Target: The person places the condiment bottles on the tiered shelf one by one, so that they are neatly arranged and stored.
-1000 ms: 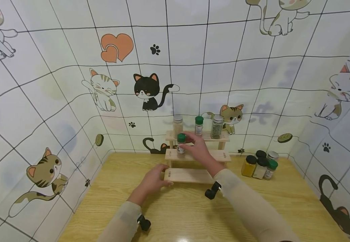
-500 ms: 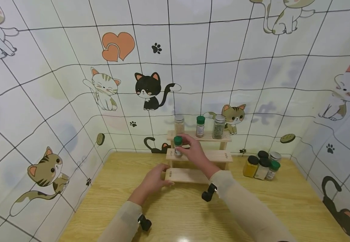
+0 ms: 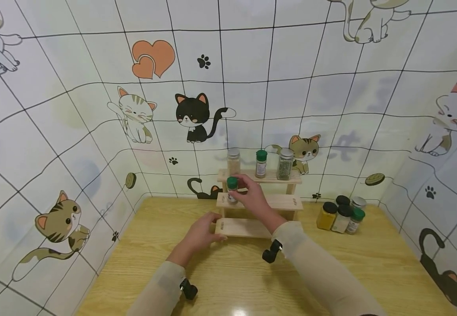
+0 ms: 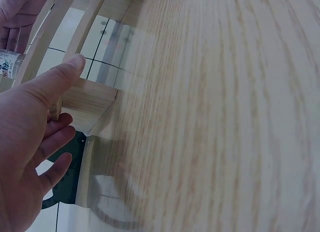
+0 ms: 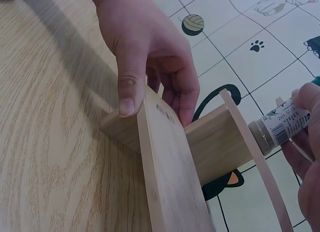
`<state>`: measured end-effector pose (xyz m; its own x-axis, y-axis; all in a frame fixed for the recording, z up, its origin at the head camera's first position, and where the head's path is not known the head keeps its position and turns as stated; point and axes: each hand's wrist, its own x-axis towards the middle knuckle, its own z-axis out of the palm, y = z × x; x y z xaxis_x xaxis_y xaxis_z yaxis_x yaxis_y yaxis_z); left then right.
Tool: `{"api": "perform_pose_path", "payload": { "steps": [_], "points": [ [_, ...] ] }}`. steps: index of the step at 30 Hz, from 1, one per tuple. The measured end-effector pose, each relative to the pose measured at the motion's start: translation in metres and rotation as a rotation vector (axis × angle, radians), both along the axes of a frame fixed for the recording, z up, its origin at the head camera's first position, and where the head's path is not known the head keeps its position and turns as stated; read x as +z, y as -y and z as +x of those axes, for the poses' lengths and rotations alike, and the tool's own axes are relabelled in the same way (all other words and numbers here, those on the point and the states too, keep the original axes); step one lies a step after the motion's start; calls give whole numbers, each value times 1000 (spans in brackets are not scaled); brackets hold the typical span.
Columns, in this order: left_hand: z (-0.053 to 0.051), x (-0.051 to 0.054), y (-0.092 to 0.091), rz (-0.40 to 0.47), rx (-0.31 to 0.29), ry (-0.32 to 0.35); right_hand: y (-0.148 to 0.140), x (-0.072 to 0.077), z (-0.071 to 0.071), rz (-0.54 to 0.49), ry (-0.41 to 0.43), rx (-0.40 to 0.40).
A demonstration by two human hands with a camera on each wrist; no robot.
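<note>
My right hand [image 3: 252, 197] pinches a small spice jar [image 3: 232, 183] with a green cap at the left end of the middle shelf. The jar's printed label [image 5: 286, 126] shows in the right wrist view, its base at the shelf board. A three-step wooden spice rack [image 3: 244, 228] stands against the wall. With my left hand [image 3: 200, 233] I grip the left end of its lowest board, thumb [image 5: 127, 99] on the front edge and fingers behind. On the top shelf are a silver-lidded jar [image 3: 233, 163] of pale contents, a green-capped jar [image 3: 261, 164] and a silver-lidded jar [image 3: 285, 165] of green herbs.
Several jars stand grouped on the table right of the rack, among them a yellow one [image 3: 326, 217] with a black lid and a green-capped one [image 3: 355, 221]. Cat-patterned wall covering [image 3: 197, 175] closes in the back and sides of the wooden table [image 3: 228, 276].
The green-capped jar in my right hand has shifted slightly left and forward along the middle shelf, then stayed put. My left hand keeps its grip on the rack.
</note>
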<state>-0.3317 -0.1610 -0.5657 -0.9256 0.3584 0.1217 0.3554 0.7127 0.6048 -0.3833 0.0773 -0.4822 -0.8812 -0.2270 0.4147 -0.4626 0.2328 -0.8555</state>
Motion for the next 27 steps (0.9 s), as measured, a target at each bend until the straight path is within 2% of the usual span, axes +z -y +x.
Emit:
{"api": "perform_pose_path", "payload": {
  "steps": [6, 10, 15, 20, 27],
  "points": [
    [-2, 0, 0, 2, 4, -6, -1, -1, -2, 23, -7, -7],
    [-2, -1, 0, 3, -2, 1, -7, -7, 1, 73, 1, -47],
    [-2, 2, 1, 8, 5, 5, -24, -11, 9, 75, -8, -102],
    [-3, 3, 1, 8, 10, -9, -50, -14, 23, 97, -81, -146],
    [1, 2, -1, 1, 0, -3, -100, -28, 58, 143, -149, -180]
  ]
}}
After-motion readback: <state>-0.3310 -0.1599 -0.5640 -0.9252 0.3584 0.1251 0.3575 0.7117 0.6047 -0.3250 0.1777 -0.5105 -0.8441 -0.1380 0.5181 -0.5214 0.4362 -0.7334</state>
